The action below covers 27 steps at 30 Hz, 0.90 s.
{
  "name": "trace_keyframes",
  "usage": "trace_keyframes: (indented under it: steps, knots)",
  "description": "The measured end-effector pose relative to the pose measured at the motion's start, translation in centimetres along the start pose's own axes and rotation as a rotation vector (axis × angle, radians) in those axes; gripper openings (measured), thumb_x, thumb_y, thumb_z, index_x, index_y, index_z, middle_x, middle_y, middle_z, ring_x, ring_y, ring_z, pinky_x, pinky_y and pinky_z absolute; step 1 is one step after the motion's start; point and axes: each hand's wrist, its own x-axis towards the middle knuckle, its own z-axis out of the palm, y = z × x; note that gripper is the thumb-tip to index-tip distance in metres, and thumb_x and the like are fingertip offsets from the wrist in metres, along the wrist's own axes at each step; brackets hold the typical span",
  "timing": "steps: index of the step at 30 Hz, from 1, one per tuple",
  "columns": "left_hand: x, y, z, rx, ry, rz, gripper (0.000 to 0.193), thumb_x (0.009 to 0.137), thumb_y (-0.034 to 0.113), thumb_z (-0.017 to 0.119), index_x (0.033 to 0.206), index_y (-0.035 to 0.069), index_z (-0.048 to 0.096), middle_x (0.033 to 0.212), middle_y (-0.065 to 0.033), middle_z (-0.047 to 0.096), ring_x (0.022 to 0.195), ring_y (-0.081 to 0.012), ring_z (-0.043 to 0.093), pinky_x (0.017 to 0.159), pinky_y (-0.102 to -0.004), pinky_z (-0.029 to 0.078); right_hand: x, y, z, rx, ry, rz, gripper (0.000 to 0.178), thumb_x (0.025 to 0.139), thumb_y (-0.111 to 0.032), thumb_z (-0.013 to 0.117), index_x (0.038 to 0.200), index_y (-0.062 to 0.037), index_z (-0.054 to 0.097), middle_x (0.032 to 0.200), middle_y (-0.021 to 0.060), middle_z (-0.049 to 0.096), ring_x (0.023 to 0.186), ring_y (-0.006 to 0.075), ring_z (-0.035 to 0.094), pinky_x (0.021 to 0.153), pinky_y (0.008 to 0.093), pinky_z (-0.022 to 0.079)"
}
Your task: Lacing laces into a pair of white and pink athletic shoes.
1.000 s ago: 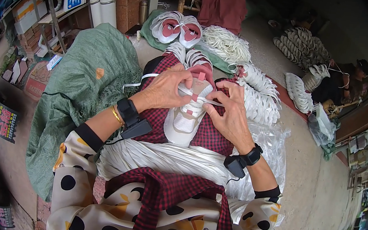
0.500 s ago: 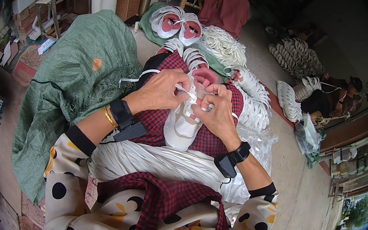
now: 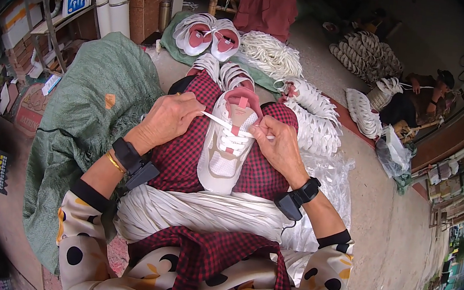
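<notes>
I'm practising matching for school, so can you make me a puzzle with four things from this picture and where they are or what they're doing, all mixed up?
1. White-and-beige shoe with pink lining
2. Rumpled green woven sack
3. Thick bundle of long white strands
4. The person's bare left hand

A. Pinching a stretched, thin white lace
B. Running crosswise below the shoe's toe
C. Toe toward the picture's lower edge
D. On the picture's left side

Pairs: 1-C, 2-D, 3-B, 4-A

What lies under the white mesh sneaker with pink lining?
Red-and-black checked cloth shows along both sides of the sneaker. What is directly beneath is covered and cannot be seen.
</notes>
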Motion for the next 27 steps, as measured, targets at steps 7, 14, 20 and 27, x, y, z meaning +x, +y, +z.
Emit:
trace_keyframes:
  steps: [7, 14, 20, 27]
  knots:
    - [3.1, 3.8, -1.1, -0.118, -0.244, -0.308, 0.025, 0.089, 0.018, 0.066, 0.111, 0.005, 0.069, 0.083, -0.0173, 0.067, 0.075, -0.0333, 0.065, 0.07, -0.039, 0.053, 0.8, -0.8, -0.7, 0.119, 0.006, 0.101, 0.035, 0.086, -0.029, 0.074, 0.105, -0.0018, 0.063, 0.056, 0.0053, 0.047, 0.051, 0.0177, 0.046, 0.051, 0.036, 0.038]
    - [5.5, 3.2, 2.0, 0.092, -0.157, -0.271, 0.026, 0.083, 0.028, 0.063, 0.094, 0.004, 0.066, 0.065, -0.0134, 0.059, 0.064, -0.0307, 0.062, 0.061, -0.0416, 0.049, 2.9, 1.5, 0.3, 0.28, -0.155, 0.281, 0.021, 0.091, -0.022, 0.071, 0.085, -0.0035, 0.066, 0.062, -0.007, 0.05, 0.057, 0.003, 0.041, 0.051, 0.0246, 0.034]
    - [5.0, 2.9, 0.6, 0.036, -0.234, -0.36, 0.028, 0.077, 0.027, 0.064, 0.091, 0.003, 0.065, 0.067, -0.017, 0.063, 0.07, -0.0369, 0.065, 0.067, -0.0461, 0.051, 3.9, 2.1, -0.5, 0.355, -0.2, 0.136, 0.037, 0.09, -0.031, 0.071, 0.07, -0.0045, 0.054, 0.058, -0.0022, 0.036, 0.057, 0.0074, 0.032, 0.05, 0.0289, 0.027]
    - [1.9, 1.5, 1.0, 0.02, -0.025, -0.029, 0.034, 0.086, 0.017, 0.067, 0.119, 0.01, 0.062, 0.074, -0.0117, 0.058, 0.06, -0.0303, 0.057, 0.057, -0.0381, 0.047, 3.4, 0.7, -2.0, 0.028, -0.09, -0.085, 0.034, 0.091, -0.037, 0.065, 0.086, -0.0036, 0.059, 0.06, 0.0094, 0.048, 0.055, 0.0233, 0.049, 0.054, 0.0374, 0.038]
